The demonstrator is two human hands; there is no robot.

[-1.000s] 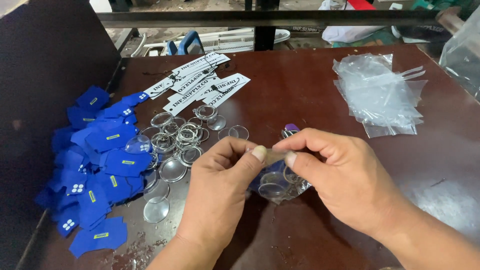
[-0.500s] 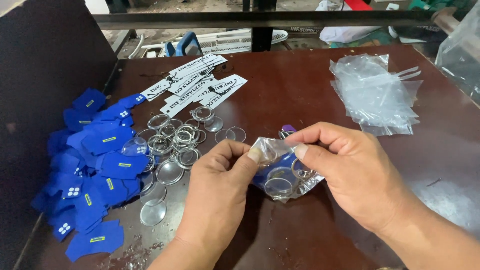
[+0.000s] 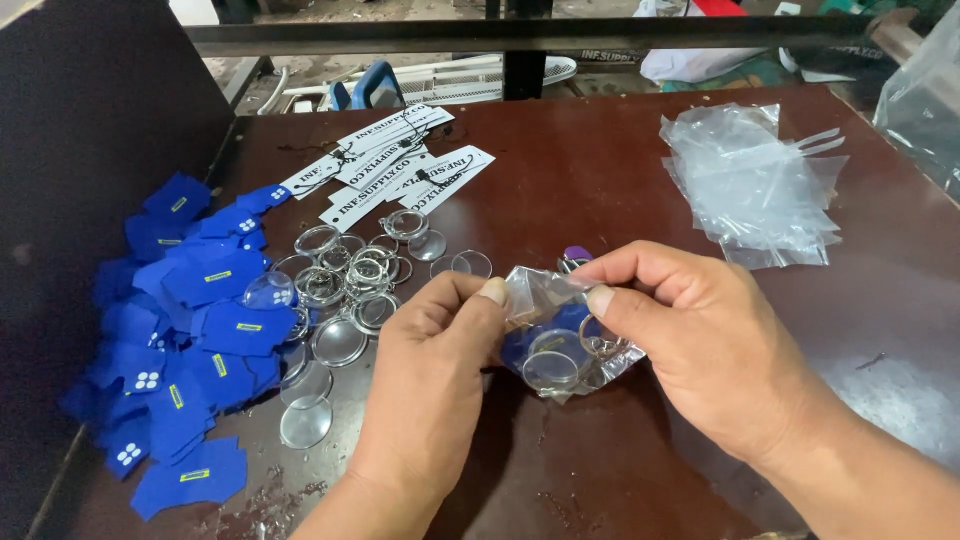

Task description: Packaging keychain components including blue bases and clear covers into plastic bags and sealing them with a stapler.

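Note:
My left hand (image 3: 430, 375) and my right hand (image 3: 700, 340) together pinch the top edge of a small clear plastic bag (image 3: 560, 340) just above the brown table (image 3: 600, 180). Inside the bag I see a blue fabric piece, a round clear disc and a metal ring. Left of my hands lies a cluster of clear round discs and rings (image 3: 345, 280). Further left is a heap of blue fabric pieces (image 3: 185, 330). A small purple object (image 3: 577, 255) peeks out behind the bag.
White printed paper tags (image 3: 390, 170) with strings lie at the back middle. A stack of empty clear bags (image 3: 760, 180) sits at the back right. A dark panel (image 3: 90, 120) borders the table's left side. A metal bar (image 3: 520, 35) crosses behind the table.
The bag has come into view between my fingertips and been pulled up and apart at its top. Both hands have shifted slightly toward me.

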